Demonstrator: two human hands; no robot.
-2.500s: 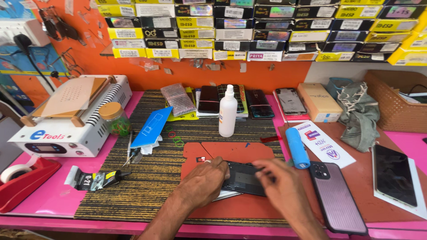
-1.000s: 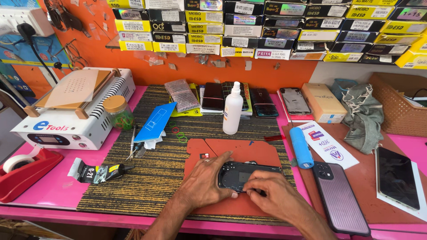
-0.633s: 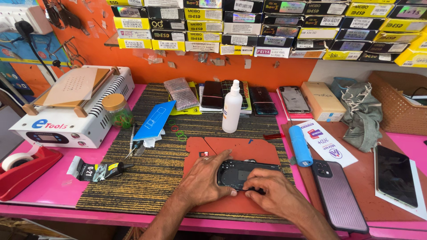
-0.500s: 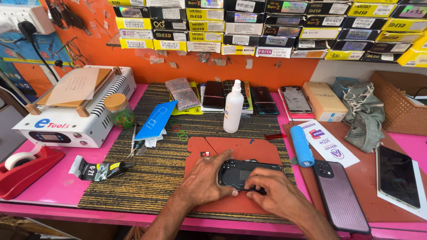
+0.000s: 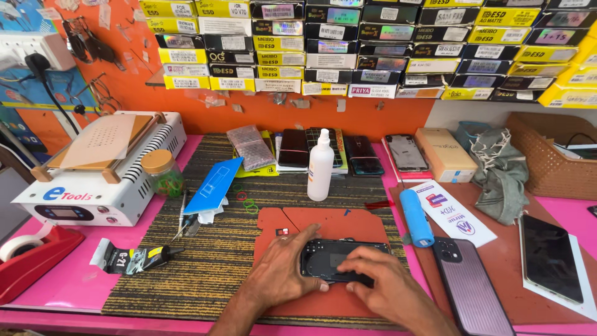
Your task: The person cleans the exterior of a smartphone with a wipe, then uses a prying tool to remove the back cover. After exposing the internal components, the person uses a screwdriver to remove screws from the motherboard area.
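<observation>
pressing a dark phone [image 5: 341,260] flat on the red mat [image 5: 348,227], the step in hand looks like seating or working its back panel. left hand [image 5: 281,274] grips the phone's left end, fingers wrapped; right hand [image 5: 384,287] has fingertips down on its lower edge (not clenched). next move calls for steady, even pressure along the edges.

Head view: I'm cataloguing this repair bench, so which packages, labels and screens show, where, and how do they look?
Stacked boxes: wall shelf, flat, yellow and black.
Cardboard box: right of centre, tan, oblong.
Leaflet: beside the blue cylinder, white, red-and-blue print.
Machine display: white machine's front, dark strip.
Phone: far right, dark blank screen.
Dark phone: red mat, under the left hand and right hand.
</observation>
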